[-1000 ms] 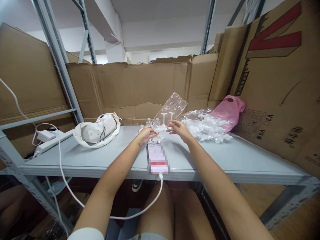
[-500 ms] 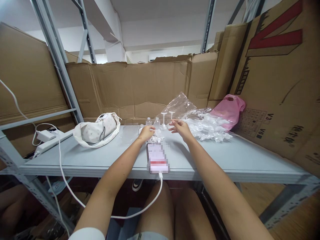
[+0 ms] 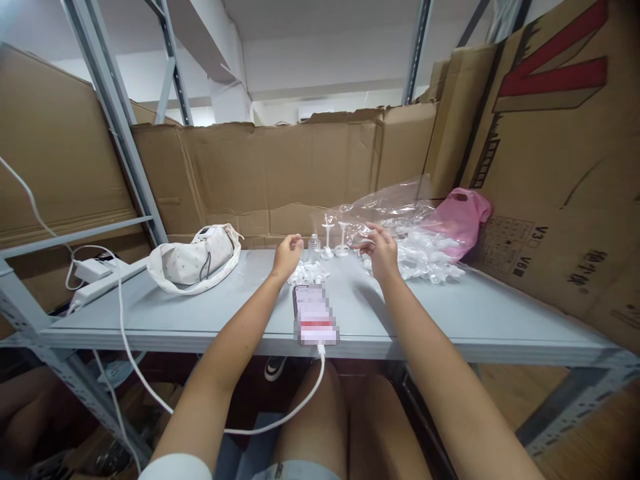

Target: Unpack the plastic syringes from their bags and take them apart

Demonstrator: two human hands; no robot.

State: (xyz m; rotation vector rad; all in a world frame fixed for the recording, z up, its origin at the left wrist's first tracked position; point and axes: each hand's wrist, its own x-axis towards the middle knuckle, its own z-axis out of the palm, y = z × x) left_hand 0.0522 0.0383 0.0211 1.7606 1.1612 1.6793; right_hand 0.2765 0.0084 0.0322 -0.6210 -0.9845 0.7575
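Note:
My left hand (image 3: 289, 257) is closed, with its fingers curled just left of a small clear bottle (image 3: 314, 245); what it holds, if anything, is hidden. My right hand (image 3: 383, 255) is raised beside the clear plastic bag (image 3: 405, 197), thumb and fingers bent but apart. I cannot tell whether its fingertips touch the film. Two white stemmed pieces with flat tops, a left one (image 3: 328, 241) and a right one (image 3: 343, 239), stand between my hands. In front of the bottle lies a pile of small white parts (image 3: 309, 272).
A phone (image 3: 313, 313) on a white cable (image 3: 300, 417) lies at the table's front edge. White pieces in clear plastic (image 3: 425, 257) and a pink bag (image 3: 460, 220) are at right. A white cloth pouch (image 3: 200, 260) and power strip (image 3: 107, 287) are at left. Cardboard (image 3: 280, 173) closes the back.
My right hand has moved right and up, and the clear bag's raised film has shifted right. My left hand has risen slightly leftward; the left one of two bottles is no longer visible.

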